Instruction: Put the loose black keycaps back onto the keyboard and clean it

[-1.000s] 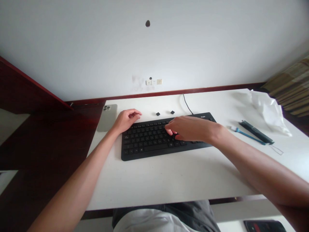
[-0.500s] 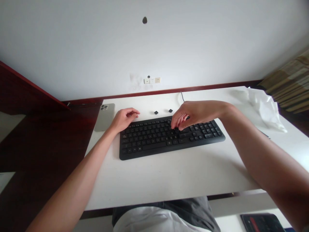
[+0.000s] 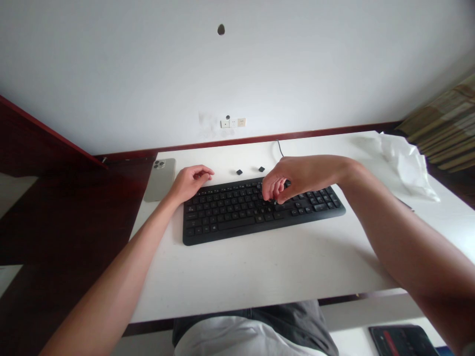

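A black keyboard (image 3: 237,225) lies on the white table. My right hand (image 3: 287,178) hangs over its right-middle keys with curled fingers and the thumb drawn in. Its fingertips are down at the keys; a small dark thing seems to be between them, too hidden to name. My left hand (image 3: 191,183) rests at the keyboard's top left corner, fingers loosely bent and apart, holding nothing. Behind the keyboard two loose black keycaps, a left one (image 3: 239,172) and a right one (image 3: 261,169), lie on the tabletop.
A phone (image 3: 159,180) lies face down at the table's left edge. At the right is a crumpled white plastic bag (image 3: 408,165). A cable (image 3: 280,148) runs off the back edge. Wall sockets (image 3: 233,123) sit behind. A dark object (image 3: 404,341) shows below the front edge.
My right thumb has shifted slightly away from the fingers and lower at the keys. My left hand and the two keycaps stay where they were. The view has moved a little.
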`<state>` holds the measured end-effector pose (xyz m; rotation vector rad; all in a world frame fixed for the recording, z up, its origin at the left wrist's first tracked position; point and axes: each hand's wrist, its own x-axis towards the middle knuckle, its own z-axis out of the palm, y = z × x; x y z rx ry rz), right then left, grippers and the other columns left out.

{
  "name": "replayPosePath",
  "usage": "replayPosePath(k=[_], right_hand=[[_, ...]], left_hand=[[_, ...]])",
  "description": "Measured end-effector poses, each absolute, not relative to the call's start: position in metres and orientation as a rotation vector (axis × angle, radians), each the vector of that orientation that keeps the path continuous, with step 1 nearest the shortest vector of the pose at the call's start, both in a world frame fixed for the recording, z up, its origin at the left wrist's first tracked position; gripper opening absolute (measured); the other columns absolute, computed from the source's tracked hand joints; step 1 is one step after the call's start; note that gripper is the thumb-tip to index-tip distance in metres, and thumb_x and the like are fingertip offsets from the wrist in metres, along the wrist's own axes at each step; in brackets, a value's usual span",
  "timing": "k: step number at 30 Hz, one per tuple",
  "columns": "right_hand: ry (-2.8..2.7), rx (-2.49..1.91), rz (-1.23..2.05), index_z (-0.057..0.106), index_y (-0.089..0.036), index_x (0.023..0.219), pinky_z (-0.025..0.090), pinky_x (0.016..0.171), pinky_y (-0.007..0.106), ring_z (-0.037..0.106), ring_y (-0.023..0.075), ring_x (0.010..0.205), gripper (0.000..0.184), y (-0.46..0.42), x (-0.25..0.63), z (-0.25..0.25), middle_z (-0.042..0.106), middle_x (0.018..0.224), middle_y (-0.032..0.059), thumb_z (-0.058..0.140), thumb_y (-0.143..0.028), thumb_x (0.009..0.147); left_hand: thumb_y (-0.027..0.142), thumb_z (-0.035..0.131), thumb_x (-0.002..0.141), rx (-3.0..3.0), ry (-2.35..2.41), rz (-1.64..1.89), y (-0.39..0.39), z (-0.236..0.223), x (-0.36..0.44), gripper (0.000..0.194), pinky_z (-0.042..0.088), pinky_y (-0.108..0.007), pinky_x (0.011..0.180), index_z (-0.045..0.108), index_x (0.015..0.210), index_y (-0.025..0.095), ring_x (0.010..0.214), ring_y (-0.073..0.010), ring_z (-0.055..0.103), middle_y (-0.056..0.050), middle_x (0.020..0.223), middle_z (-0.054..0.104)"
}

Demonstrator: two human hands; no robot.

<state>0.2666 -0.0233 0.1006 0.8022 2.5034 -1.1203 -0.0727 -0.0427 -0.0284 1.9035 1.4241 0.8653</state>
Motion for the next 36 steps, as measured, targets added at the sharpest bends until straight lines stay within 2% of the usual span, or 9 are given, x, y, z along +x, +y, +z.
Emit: replayPosePath(k=[6,14,21,27,36], right_hand=[[2.524,0.856,-1.058,0.080,-0.026,0.110,0.056,0.081,0.034,0.074,0.0245,0.096,0.027,-0.025,0.264,0.093,0.082,0.105,0.0041,0.070,-0.035,0.087],[2.597,0.980,-0.806,0.079,-0.025,0.105,0.053,0.073,0.032,0.073,0.0236,0.089,0.022,-0.029,0.260,0.088,0.080,0.102,0.0045,0.069,-0.028,0.085],[2.581,0.966,-0.789,0.078,-0.025,0.104,0.050,0.070,0.030,0.072,0.0208,0.085,0.021,-0.034,0.254,0.083,0.078,0.101,0.0036,0.069,-0.024,0.085],[2.554,1.012,-0.669,0.076,-0.023,0.103,0.045,0.065,0.028,0.069,0.0172,0.077,0.020,-0.048,0.240,0.081,0.076,0.098,0.0036,0.067,-0.015,0.087],[2.549,1.022,-0.578,0.075,-0.021,0.098,0.036,0.054,0.026,0.065,0.0143,0.066,0.016,-0.055,0.237,0.077,0.074,0.089,0.0034,0.069,-0.011,0.088]], left_hand=[[0.036,0.061,0.095,1.908,1.428,0.870,-0.042,-0.029,-0.073,0.023,0.053,-0.035,0.088,0.079,0.100,0.021,0.095,-0.0223,0.074,-0.005,0.097,0.080],[0.038,0.061,0.095,1.925,1.443,0.860,-0.043,-0.027,-0.072,0.025,0.053,-0.035,0.085,0.079,0.100,0.021,0.092,-0.0226,0.074,-0.006,0.096,0.081],[0.038,0.061,0.095,1.921,1.425,0.872,-0.042,-0.029,-0.073,0.025,0.054,-0.034,0.086,0.079,0.101,0.021,0.093,-0.0224,0.074,-0.006,0.097,0.080],[0.036,0.063,0.095,1.903,1.435,0.872,-0.042,-0.029,-0.073,0.024,0.054,-0.034,0.088,0.079,0.100,0.021,0.093,-0.0222,0.075,-0.006,0.098,0.081],[0.034,0.064,0.093,1.891,1.442,0.877,-0.044,-0.026,-0.070,0.022,0.054,-0.033,0.087,0.080,0.098,0.020,0.094,-0.0218,0.075,-0.005,0.099,0.081]])
